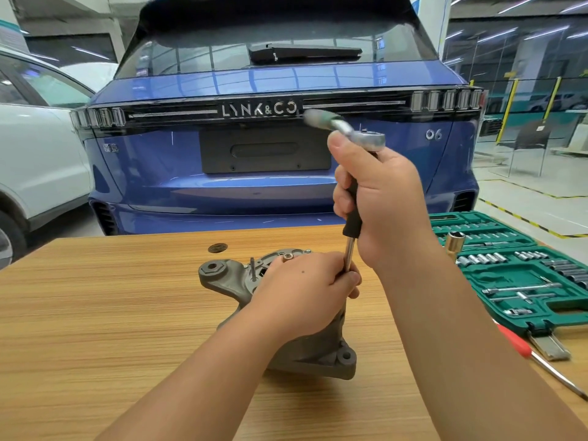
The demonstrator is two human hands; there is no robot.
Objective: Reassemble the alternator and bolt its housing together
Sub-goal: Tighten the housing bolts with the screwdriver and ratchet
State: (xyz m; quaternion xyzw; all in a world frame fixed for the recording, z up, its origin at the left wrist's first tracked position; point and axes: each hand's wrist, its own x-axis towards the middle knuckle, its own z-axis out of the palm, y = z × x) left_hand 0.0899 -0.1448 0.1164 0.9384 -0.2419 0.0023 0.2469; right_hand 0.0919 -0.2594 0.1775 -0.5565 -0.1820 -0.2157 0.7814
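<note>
Under the left hand (305, 281) sits the alternator (296, 342), a grey metal housing resting on the wooden table (111, 313). That hand lies over the housing's top, its fingers curled round the lower end of a thin steel shaft (350, 254) just above the casting. Higher up the same shaft, the right hand (381, 202) wraps its fingers round the black grip (353, 218), thumb pointing up beside the ratchet (359, 135) fixed at the top, whose handle juts away to the left, blurred. Right of both hands, a green socket case (515, 275) lies open, with a red-handled screwdriver (541, 361) near its front edge. Behind the table stands a blue car (270, 154).
</note>
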